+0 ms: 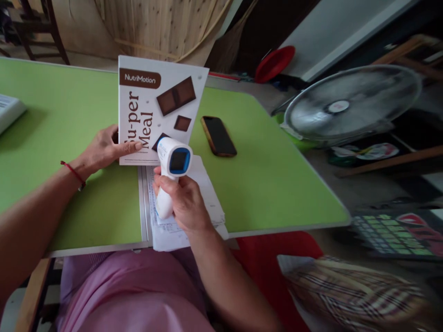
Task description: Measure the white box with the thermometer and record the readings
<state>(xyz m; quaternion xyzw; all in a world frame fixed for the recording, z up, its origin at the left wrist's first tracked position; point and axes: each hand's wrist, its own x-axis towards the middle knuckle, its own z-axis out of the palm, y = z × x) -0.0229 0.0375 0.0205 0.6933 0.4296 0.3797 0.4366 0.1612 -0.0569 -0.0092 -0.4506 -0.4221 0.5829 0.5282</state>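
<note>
My left hand (112,146) grips the lower left side of a white meal box (138,103) printed with brown chocolate pieces, its thumb across the front and its other fingers behind. The box is held up with its printed face toward me. My right hand (185,196) is wrapped around the handle of a white and blue infrared thermometer (165,203). Its small dark screen faces me, and its head overlaps the box's lower right corner in my view. Under my right hand lie several written sheets of paper (207,198). Whether the trigger is pressed is hidden.
The green table (270,184) has a metal-edged seam near its middle. A smartphone (218,136) lies right of the box, and part of a white object (10,110) shows at far left. Beyond the right edge stand a fan (346,103) and a red chair (273,272) with plaid cloth (360,286).
</note>
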